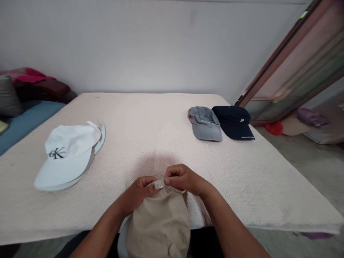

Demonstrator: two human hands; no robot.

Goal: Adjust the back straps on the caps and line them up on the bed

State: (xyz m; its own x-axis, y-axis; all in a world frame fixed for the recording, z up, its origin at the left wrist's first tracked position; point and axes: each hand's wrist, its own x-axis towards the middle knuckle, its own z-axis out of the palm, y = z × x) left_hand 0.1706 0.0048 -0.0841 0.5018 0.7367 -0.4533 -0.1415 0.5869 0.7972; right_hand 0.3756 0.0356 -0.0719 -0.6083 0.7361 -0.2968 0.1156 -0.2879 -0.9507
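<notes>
A beige cap (159, 222) sits at the near edge of the table, its back strap pointing away from me. My left hand (141, 193) is closed on the left side of the cap's strap, thumb on top. Opposite it, my right hand (185, 179) pinches the other end of the strap between thumb and fingers. Between the two hands shows a pale strap fastener (159, 184). A light-coloured brim edge peeks out at the cap's lower left; the rest of the brim is hidden.
White caps (71, 143), seemingly stacked, lie on the left of the cloth-covered table (139, 125). A grey cap (205, 123) and a navy cap (233, 122) lie side by side at the back right. Behind the table rises a wall (150, 46); a blue cushioned seat (34, 116) is at the left.
</notes>
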